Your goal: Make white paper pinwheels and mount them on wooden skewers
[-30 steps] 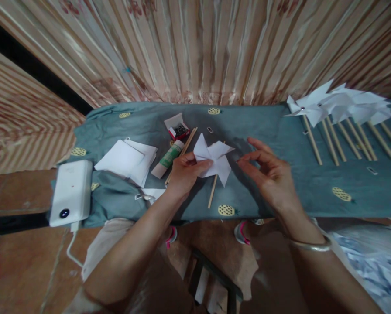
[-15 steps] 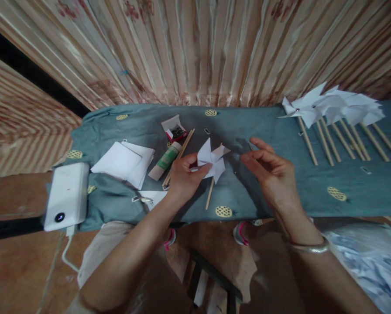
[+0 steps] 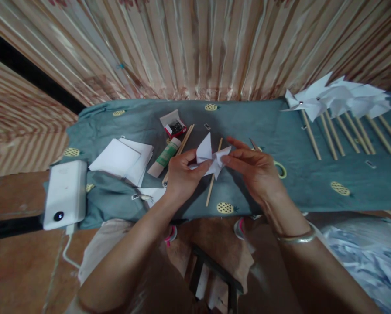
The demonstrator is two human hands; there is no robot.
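Observation:
My left hand pinches a folded white paper pinwheel above the teal cloth. From the right, my right hand has its fingertips closed on the pinwheel's right blade. Under the pinwheel a wooden stick lies on the cloth. A silver bangle sits on my right wrist.
Several finished pinwheels on sticks lie at the far right. A stack of white paper squares, a glue stick, a small red box of pins, more sticks, scissors and a white power bank sit on the teal cloth. Curtain behind.
My right hand moved left and took hold of the pinwheel's right side. The left hand kept its pinch and tilted the pinwheel up slightly. Scissors became visible behind my right hand.

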